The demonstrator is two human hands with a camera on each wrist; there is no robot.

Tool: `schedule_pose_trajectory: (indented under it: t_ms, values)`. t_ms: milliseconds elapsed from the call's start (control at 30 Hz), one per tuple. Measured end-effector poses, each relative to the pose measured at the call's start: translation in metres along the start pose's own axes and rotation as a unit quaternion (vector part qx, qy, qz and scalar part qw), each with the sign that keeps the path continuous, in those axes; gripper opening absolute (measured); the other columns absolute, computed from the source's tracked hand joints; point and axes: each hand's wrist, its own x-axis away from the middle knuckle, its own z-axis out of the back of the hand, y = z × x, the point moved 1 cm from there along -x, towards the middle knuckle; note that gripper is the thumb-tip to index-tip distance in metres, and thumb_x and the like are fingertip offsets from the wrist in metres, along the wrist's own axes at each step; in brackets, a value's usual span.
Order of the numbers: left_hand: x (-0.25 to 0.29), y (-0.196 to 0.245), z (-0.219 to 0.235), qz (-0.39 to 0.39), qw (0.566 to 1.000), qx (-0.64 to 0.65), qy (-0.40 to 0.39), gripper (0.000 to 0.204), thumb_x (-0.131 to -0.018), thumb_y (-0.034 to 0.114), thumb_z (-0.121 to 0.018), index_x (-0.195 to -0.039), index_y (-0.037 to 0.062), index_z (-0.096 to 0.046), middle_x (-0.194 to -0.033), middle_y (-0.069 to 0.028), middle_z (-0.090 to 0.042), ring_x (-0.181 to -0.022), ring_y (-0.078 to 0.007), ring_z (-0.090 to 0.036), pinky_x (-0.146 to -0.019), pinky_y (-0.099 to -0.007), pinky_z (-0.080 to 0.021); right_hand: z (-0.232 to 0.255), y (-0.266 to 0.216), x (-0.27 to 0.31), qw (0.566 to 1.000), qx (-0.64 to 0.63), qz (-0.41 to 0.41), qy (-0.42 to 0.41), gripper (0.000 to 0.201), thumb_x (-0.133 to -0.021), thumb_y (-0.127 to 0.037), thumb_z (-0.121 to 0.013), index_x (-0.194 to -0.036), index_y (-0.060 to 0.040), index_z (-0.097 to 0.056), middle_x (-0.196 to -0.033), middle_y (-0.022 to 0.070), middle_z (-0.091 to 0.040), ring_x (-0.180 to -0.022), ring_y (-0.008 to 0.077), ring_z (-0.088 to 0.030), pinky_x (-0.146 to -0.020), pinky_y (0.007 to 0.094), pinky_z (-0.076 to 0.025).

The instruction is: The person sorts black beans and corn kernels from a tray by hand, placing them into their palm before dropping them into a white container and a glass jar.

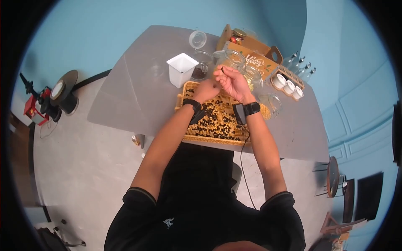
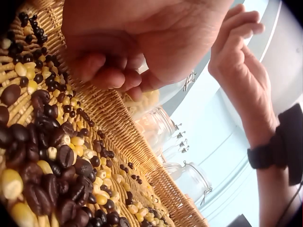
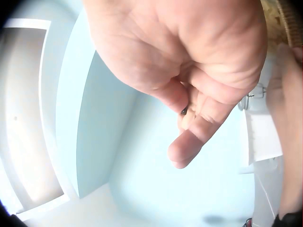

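Over the far right part of a wicker basket, my right hand is raised, palm turned up. It pinches a small dark bean between thumb and forefinger; in the right wrist view only a dark speck of that bean shows. My left hand hangs above the basket's far left part, fingers curled toward the palm, whose inside is partly hidden. Coffee beans, small black beans and yellow corn kernels lie mixed across the woven bottom.
A white square tub and a glass jar with dark contents stand beyond the basket. Behind and right are more jars, a cardboard carrier, white cups and glass bottles. An open jar lies right of the basket. A cable runs from my right wrist.
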Motion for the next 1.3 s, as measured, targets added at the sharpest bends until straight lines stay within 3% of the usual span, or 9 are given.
schedule_pose_trajectory:
  t_ms: [233, 367, 467, 667, 767, 867, 967, 1167, 1300]
  values:
    - [0.010, 0.010, 0.012, 0.039, 0.999, -0.011, -0.026, 0.034, -0.088, 0.032, -0.062, -0.077, 0.0009, -0.071, -0.080, -0.0234, -0.069, -0.079, -0.0431, -0.067, -0.073, -0.0528, -0.051, -0.015, -0.009, -0.067, 0.986, 0.142, -0.001, 0.084, 0.027, -0.109, -0.014, -0.046, -0.118, 0.0095, -0.056, -0.105, 0.0209, -0.071, -0.088, 0.0229, -0.074, -0.075, 0.0249, -0.063]
    - [0.011, 0.014, 0.015, 0.039, 0.999, -0.009, -0.032, 0.035, -0.089, 0.033, -0.063, -0.076, 0.0021, -0.072, -0.077, -0.0226, -0.069, -0.078, -0.0426, -0.068, -0.072, -0.0528, -0.051, -0.012, -0.016, -0.094, 0.958, 0.244, -0.008, 0.150, 0.027, -0.108, -0.017, -0.050, -0.108, 0.0081, -0.060, -0.099, 0.0202, -0.072, -0.081, 0.0219, -0.074, -0.070, 0.0254, -0.063]
    - [0.011, 0.015, 0.014, 0.042, 0.999, -0.010, -0.022, 0.035, -0.089, 0.034, -0.063, -0.077, 0.0021, -0.072, -0.077, -0.0229, -0.069, -0.078, -0.0429, -0.068, -0.072, -0.0530, -0.052, -0.004, -0.025, -0.103, 0.991, 0.095, -0.072, 0.057, 0.027, -0.108, -0.017, -0.049, -0.107, 0.0079, -0.059, -0.098, 0.0202, -0.072, -0.081, 0.0220, -0.074, -0.071, 0.0254, -0.064]
    - [0.011, 0.012, 0.011, 0.035, 0.999, 0.011, -0.006, 0.033, -0.088, 0.031, -0.065, -0.078, 0.0008, -0.073, -0.078, -0.0240, -0.069, -0.079, -0.0437, -0.068, -0.074, -0.0528, -0.052, -0.008, -0.020, -0.103, 0.990, -0.015, -0.137, -0.008, 0.028, -0.108, -0.010, -0.044, -0.119, 0.0136, -0.054, -0.102, 0.0223, -0.070, -0.088, 0.0257, -0.074, -0.080, 0.0288, -0.066]
    - [0.010, 0.010, 0.009, -0.008, 1.000, 0.012, 0.005, 0.030, -0.087, 0.029, -0.066, -0.077, 0.0007, -0.072, -0.079, -0.0243, -0.069, -0.080, -0.0440, -0.067, -0.074, -0.0526, -0.052, -0.010, -0.011, -0.100, 0.991, -0.043, -0.125, 0.019, 0.030, -0.107, -0.005, -0.041, -0.126, 0.0173, -0.049, -0.114, 0.0285, -0.065, -0.101, 0.0309, -0.071, -0.087, 0.0309, -0.065]
    - [0.008, 0.011, 0.008, 0.011, 1.000, 0.003, -0.010, 0.031, -0.087, 0.028, -0.066, -0.075, -0.0001, -0.071, -0.079, -0.0245, -0.068, -0.080, -0.0443, -0.067, -0.074, -0.0522, -0.052, -0.010, 0.000, -0.103, 0.992, -0.036, -0.091, 0.079, 0.033, -0.106, -0.001, -0.039, -0.130, 0.0211, -0.041, -0.127, 0.0339, -0.056, -0.116, 0.0362, -0.065, -0.099, 0.0329, -0.061]
    - [0.008, 0.012, 0.009, 0.008, 1.000, -0.008, -0.015, 0.033, -0.086, 0.029, -0.066, -0.073, -0.0009, -0.069, -0.078, -0.0255, -0.068, -0.080, -0.0443, -0.067, -0.074, -0.0519, -0.052, -0.015, 0.008, -0.104, 0.992, -0.051, -0.083, 0.082, 0.037, -0.107, -0.001, -0.037, -0.134, 0.0237, -0.036, -0.133, 0.0381, -0.050, -0.125, 0.0431, -0.058, -0.108, 0.0381, -0.056]
    - [0.001, -0.002, -0.004, -0.025, 1.000, -0.016, 0.002, 0.037, -0.086, 0.034, -0.067, -0.075, -0.0012, -0.070, -0.081, -0.0274, -0.068, -0.081, -0.0457, -0.067, -0.075, -0.0509, -0.052, -0.025, 0.011, -0.106, 0.990, -0.032, -0.093, 0.104, 0.046, -0.112, -0.015, -0.029, -0.135, 0.0245, -0.034, -0.135, 0.0405, -0.046, -0.129, 0.0475, -0.053, -0.113, 0.0424, -0.051]
    - [0.001, -0.007, -0.005, -0.029, 1.000, 0.003, -0.009, 0.037, -0.086, 0.038, -0.068, -0.090, 0.0010, -0.071, -0.094, -0.0259, -0.071, -0.093, -0.0445, -0.067, -0.082, -0.0478, -0.053, -0.033, 0.015, -0.112, 0.991, 0.014, -0.080, 0.107, 0.054, -0.113, -0.025, -0.029, -0.135, 0.0239, -0.034, -0.137, 0.0413, -0.043, -0.132, 0.0487, -0.049, -0.113, 0.0442, -0.050]
